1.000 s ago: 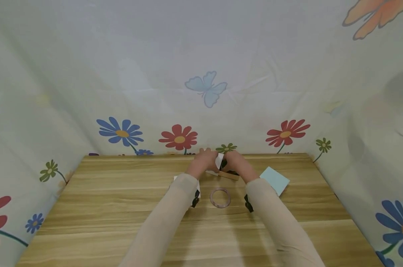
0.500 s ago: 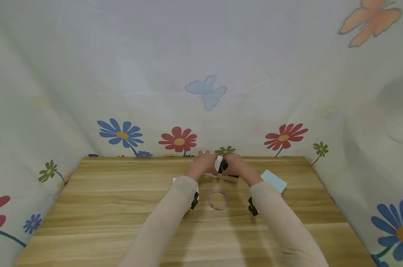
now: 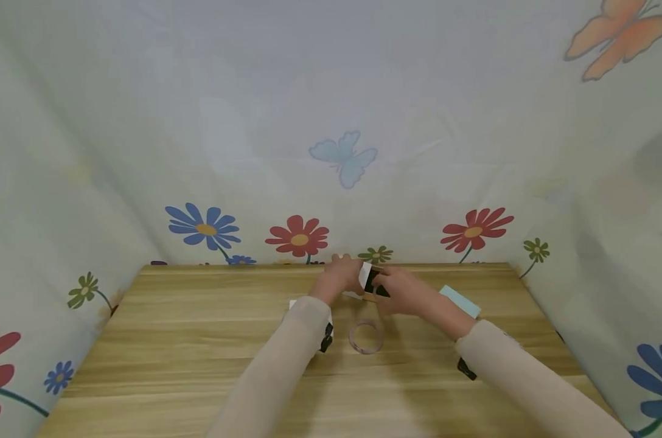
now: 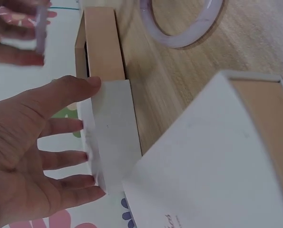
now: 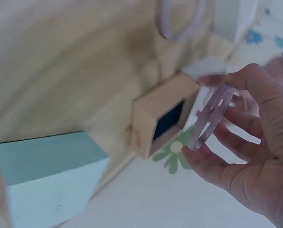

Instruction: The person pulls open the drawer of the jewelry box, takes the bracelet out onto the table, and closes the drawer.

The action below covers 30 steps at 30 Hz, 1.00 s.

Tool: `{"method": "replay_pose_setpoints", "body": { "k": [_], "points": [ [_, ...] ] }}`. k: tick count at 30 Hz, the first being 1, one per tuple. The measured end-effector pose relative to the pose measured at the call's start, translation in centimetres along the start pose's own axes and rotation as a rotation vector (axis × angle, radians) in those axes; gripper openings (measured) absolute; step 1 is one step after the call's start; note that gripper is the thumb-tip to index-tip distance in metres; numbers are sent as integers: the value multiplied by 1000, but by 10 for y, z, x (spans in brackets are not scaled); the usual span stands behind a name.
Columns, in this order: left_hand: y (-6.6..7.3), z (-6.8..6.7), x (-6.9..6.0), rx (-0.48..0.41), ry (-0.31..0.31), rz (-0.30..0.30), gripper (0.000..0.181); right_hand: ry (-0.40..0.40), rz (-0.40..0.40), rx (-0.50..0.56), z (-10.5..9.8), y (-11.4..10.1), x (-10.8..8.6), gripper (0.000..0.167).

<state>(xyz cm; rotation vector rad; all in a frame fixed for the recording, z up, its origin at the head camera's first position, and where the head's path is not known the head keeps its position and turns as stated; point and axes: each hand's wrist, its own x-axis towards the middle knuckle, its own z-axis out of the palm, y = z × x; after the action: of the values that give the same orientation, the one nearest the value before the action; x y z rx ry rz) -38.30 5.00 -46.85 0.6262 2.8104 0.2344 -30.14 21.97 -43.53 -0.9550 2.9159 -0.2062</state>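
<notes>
My left hand grips a white box sleeve at the table's back edge, thumb on one face and fingers along another. A tan inner drawer with a dark inside sticks out of the sleeve. Pinched between thumb and fingertips of my right hand is a pale lilac bangle, held just above the drawer and apart from it. A second lilac bangle lies flat on the table in front of the box.
Another white box with a tan inside stands by my left wrist. To the right, a light-blue box sits near my right forearm. A patterned cloth hangs behind the wooden table.
My right hand has moved right and back from the box, uncovering its dark inside. The left hand stays on the sleeve. The head view has shifted slightly.
</notes>
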Motion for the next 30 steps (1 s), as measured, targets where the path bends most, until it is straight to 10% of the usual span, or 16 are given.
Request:
{"method": "replay_pose_setpoints", "body": {
  "k": [21, 30],
  "points": [
    [4, 9, 3, 22, 8, 31, 47, 45, 50, 102, 66, 13, -49, 43],
    [-2, 7, 4, 28, 18, 14, 43, 153, -43, 24, 75, 9, -46, 38]
  ]
}}
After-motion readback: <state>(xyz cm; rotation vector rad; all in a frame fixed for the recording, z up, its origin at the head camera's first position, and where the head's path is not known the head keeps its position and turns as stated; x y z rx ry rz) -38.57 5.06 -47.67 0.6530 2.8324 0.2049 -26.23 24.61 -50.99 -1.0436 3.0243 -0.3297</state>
